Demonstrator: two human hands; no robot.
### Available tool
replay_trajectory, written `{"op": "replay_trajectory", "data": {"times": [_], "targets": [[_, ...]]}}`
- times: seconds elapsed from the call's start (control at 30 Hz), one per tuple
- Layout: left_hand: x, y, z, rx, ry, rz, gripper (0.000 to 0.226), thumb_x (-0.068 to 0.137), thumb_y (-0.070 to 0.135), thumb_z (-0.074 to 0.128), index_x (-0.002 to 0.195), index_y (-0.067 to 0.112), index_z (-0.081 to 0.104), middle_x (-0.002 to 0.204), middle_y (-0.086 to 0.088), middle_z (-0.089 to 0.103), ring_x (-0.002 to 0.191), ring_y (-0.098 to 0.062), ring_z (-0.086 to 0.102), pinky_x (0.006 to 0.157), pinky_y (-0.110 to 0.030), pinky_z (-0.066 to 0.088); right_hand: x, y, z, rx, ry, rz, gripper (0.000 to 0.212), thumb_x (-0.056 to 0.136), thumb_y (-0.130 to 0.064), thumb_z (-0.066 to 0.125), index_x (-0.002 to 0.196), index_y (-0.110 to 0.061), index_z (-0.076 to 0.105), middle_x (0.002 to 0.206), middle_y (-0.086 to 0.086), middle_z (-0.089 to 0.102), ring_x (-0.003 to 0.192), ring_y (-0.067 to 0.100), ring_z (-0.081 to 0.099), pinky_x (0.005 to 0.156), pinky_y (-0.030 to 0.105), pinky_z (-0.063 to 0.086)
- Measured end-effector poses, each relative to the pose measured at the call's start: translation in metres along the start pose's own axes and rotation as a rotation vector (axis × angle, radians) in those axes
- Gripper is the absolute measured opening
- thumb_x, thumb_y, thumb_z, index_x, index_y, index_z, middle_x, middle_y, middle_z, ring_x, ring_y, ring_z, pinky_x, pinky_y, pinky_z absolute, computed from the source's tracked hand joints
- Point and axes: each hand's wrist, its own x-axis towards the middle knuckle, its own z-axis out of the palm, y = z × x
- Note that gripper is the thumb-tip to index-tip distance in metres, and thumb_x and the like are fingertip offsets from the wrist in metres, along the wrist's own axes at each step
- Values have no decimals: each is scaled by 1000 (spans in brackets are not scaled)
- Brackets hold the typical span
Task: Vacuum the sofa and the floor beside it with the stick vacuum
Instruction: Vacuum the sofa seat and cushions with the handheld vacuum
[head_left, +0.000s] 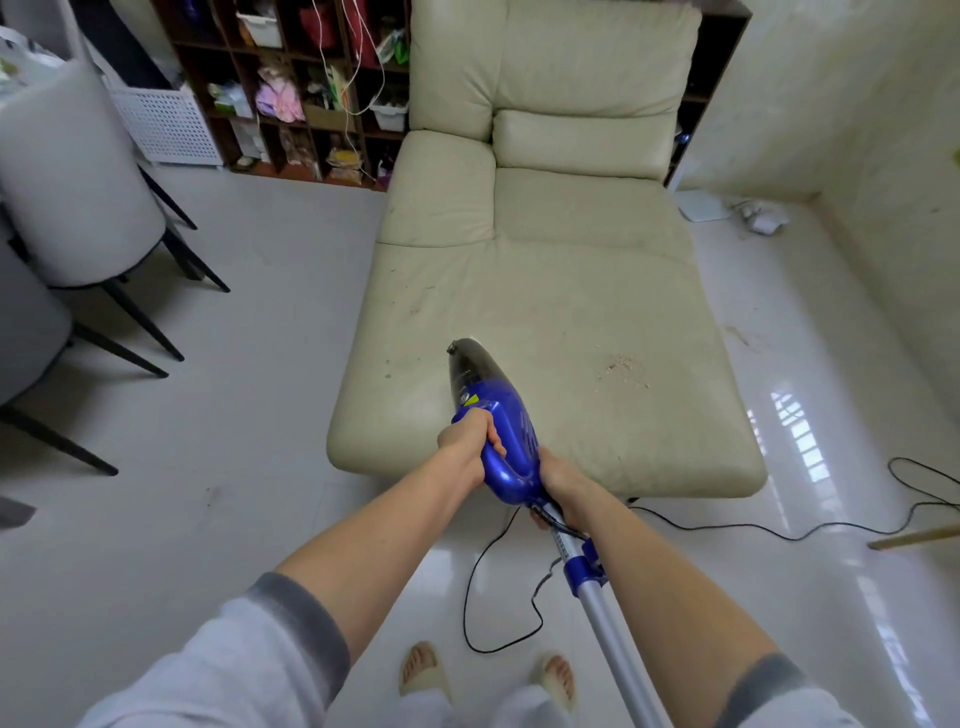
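- Slippered feet (485, 675) stand at the bottom centre on the glossy white floor (260, 467), with grey-cuffed sleeves to either side.
- Left hand (467, 441) has its fingers curled round the loop handle of the blue stick vacuum (498, 431).
- Right hand (558, 486) grips the vacuum just behind the body, where the silver tube (608, 623) joins; that tube runs back toward the lower right of the frame.
- Its dark nozzle points up-frame over the near end of the cream sofa (545, 291); whether it touches, I cannot tell.
- Crumbs (623, 370) lie on the seat to the right of the nozzle.
- Black cord (498, 597) loops across the floor below the hands.
- Grey chairs (78, 171) stand at the left; a cluttered shelf (291, 88) fills the upper left.
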Motion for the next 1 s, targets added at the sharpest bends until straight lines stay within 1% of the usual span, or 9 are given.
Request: {"op": "replay_trajectory", "data": {"times": [0.1, 0.17, 0.3, 0.43, 0.57, 0.67, 0.8, 0.9, 1.0], "targets": [[-7, -6, 16, 19, -39, -14, 12, 51, -3, 36, 55, 8, 38, 41, -4, 39, 35, -18, 37, 43, -20, 34, -3, 6, -17, -11, 12, -17, 31, 101, -16, 34, 77, -12, 51, 60, 7, 53, 32, 8, 47, 35, 15, 36], [-11, -9, 28, 38, -58, -19, 12, 54, -3, 36, 56, 9, 39, 42, -4, 39, 34, -17, 38, 42, -19, 35, -3, 9, -29, -5, 33, -3, 28, 100, -16, 35, 79, -10, 52, 62, 8, 54, 35, 10, 47, 36, 16, 37], [-15, -18, 54, 97, -90, -26, 14, 59, -4, 36, 54, 9, 38, 41, -5, 38, 34, -18, 37, 42, -20, 35, -4, 20, -56, 38, 49, 68, 26, 98, -22, 37, 80, -9, 53, 57, 10, 54, 36, 15, 45, 40, 18, 37], [-20, -29, 86, 151, -139, -38, 15, 61, -4, 35, 54, 9, 38, 43, -6, 39, 35, -18, 37, 42, -19, 36, -3, 35, -89, 90, 95, 84, 27, 97, -28, 41, 83, -9, 55, 55, 10, 56, 35, 16, 46, 40, 18, 38], [-29, -39, 123, 196, -202, -41, 14, 61, -3, 36, 53, 8, 39, 44, -6, 40, 36, -19, 38, 43, -21, 37, 6, 51, -128, 184, 185, 107, 34, 99, -33, 37, 97, -5, 58, 64, 14, 59, 33, 19, 51, 39, 20, 41], [-37, -47, 156, 223, -253, -51, 17, 63, -3, 36, 51, 9, 37, 43, -6, 38, 34, -18, 37, 41, -20, 36, 10, 61, -162, 218, 248, 107, 37, 99, -36, 38, 103, -6, 58, 74, 16, 62, 40, 20, 56, 41, 22, 44], [-46, -56, 200, 259, -307, -59, 20, 69, -2, 37, 52, 9, 38, 41, -4, 37, 31, -16, 36, 40, -18, 35, 8, 70, -206, 281, 317, 122, 34, 97, -38, 37, 98, -9, 55, 73, 14, 61, 40, 21, 54, 42, 24, 44], [-51, -66, 234, 299, -332, -72, 19, 70, -1, 40, 54, 9, 39, 42, -3, 39, 31, -16, 37, 41, -18, 36, 9, 77, -238, 284, 352, 132, 37, 95, -40, 37, 97, -9, 56, 75, 14, 61, 45, 22, 54, 44, 24, 44], [-54, -77, 266, 336, -353, -83, 17, 69, -1, 41, 55, 10, 41, 43, -4, 40, 32, -16, 38, 43, -19, 37, 9, 83, -267, 311, 359, 135, 35, 95, -39, 38, 96, -9, 55, 71, 16, 60, 40, 22, 54, 43, 25, 45]]}}
